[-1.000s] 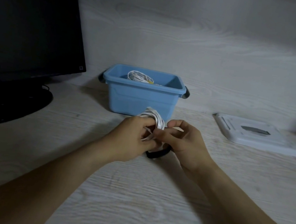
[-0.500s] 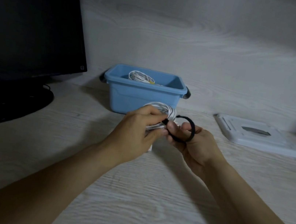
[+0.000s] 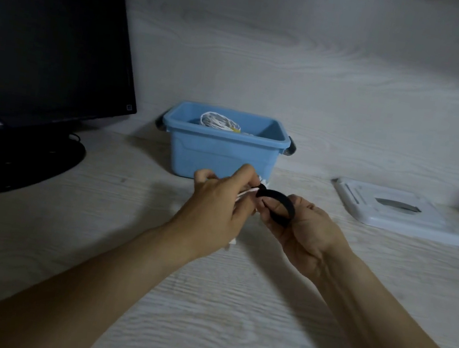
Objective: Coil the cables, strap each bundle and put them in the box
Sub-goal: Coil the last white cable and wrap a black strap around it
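White cable (image 3: 244,195) mostly hidden in left hand's (image 3: 217,207) grip; right hand (image 3: 303,229) pinches black strap (image 3: 283,204).

Both forearms bare; left hand (image 3: 218,202) and right hand (image 3: 307,233) ungloved.

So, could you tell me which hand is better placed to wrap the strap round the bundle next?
The right hand: it already pinches the black strap, while the left hand grips the white cable bundle.

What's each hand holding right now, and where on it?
Left hand grips the coiled white cable around its bundled loops. Right hand pinches the black strap at its lower end, the strap arching over to the bundle.
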{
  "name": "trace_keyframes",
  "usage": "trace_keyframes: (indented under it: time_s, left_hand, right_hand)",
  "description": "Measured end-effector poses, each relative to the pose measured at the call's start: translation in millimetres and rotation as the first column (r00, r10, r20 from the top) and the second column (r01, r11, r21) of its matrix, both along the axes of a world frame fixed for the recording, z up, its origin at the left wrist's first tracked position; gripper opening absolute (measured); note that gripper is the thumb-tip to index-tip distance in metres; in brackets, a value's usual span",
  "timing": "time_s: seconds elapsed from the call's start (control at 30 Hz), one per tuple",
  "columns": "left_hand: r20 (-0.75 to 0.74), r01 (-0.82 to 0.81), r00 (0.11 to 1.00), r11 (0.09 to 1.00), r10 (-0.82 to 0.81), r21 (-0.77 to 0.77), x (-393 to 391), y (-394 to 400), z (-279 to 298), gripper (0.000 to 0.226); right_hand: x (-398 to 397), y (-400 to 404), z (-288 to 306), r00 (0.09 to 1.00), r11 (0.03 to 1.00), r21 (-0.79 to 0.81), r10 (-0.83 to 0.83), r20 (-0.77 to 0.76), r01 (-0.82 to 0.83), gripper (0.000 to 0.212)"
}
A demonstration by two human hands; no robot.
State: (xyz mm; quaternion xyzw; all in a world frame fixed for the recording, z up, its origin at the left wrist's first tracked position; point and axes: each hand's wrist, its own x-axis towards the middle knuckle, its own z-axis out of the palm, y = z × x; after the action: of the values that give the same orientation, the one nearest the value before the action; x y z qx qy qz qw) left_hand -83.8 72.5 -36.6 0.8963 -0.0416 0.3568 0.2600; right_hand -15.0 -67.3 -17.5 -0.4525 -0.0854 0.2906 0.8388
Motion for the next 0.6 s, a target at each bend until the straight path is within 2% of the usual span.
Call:
trace_keyframes:
  time_s: [0.07,0.17,0.23,0.33,0.4,0.47,0.57,0.6]
  left_hand:
    - [-0.049,0.116,0.991,0.980,-0.125,-0.165,0,4,-2,0.012]
    - [-0.017,0.235,0.962,0.855,-0.273,-0.463,-3,4,-1,0.018]
    - [0.026,0.244,0.959,0.775,-0.282,-0.584,-3,2,1,0.016]
    - [0.005,0.189,0.964,0.669,-0.266,-0.719,-2,0,6,0.024]
    - [-0.014,0.168,0.960,0.612,-0.280,-0.773,0,1,7,0.024]
    - [-0.015,0.160,0.964,0.622,-0.267,-0.766,0,2,6,0.023]
    - [0.012,0.164,0.975,0.684,-0.222,-0.710,1,5,3,0.025]
    - [0.017,0.161,0.978,0.700,-0.208,-0.696,1,6,2,0.026]
  right_hand:
    - [0,0,-2,0.999,1.000,-0.013,-0.015,0.031,0.015,0.032]
    - [-4,1,-2,0.994,0.999,-0.021,-0.036,0.100,0.039,0.038]
    - [-9,0,1,0.984,0.998,-0.045,-0.024,0.178,0.033,0.044]
    - [-14,-1,5,0.948,0.993,-0.112,0.000,0.319,0.037,0.048]
    - [-12,-2,2,0.926,0.977,-0.196,0.000,0.379,0.080,0.047]
    - [-8,-3,-2,0.915,0.951,-0.291,0.023,0.402,0.104,0.037]
    - [-4,-8,4,0.928,0.934,-0.353,0.182,0.324,-0.060,0.012]
    - [-3,-12,7,0.918,0.926,-0.353,0.252,0.307,-0.136,0.012]
